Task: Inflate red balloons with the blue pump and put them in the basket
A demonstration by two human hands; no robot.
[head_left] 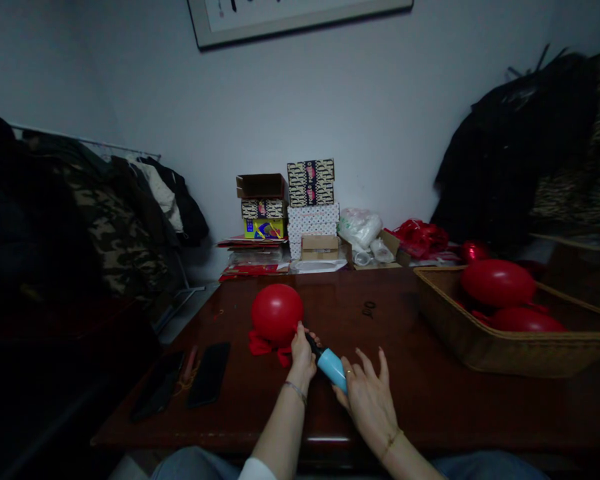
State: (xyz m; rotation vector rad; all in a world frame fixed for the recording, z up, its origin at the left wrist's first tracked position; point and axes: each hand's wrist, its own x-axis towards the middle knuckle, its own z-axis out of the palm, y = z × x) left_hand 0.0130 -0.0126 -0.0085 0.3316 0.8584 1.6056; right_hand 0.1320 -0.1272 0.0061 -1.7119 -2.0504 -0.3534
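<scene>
A round, inflated red balloon (277, 313) is above the table, just beyond my left hand (304, 353). My left fingers are closed around the balloon's neck, where it meets the black nozzle end of a hand pump. The light-blue barrel of this balloon pump (333, 369) slants down toward my right hand (373, 400). My right thumb and palm grip its near end, while several fingers stretch outward. Limp red balloons (261, 343) lie on the table below the inflated one. The exact hold on the neck is partly hidden by my fingers.
A wicker basket (485, 353) with red balloons stands at the right. Two dark phones (209, 375) lie at the left of the brown table (405, 413). Stacked boxes (313, 227) and plastic bags (361, 228) line the back. Clothes (115, 220) hang on a rack.
</scene>
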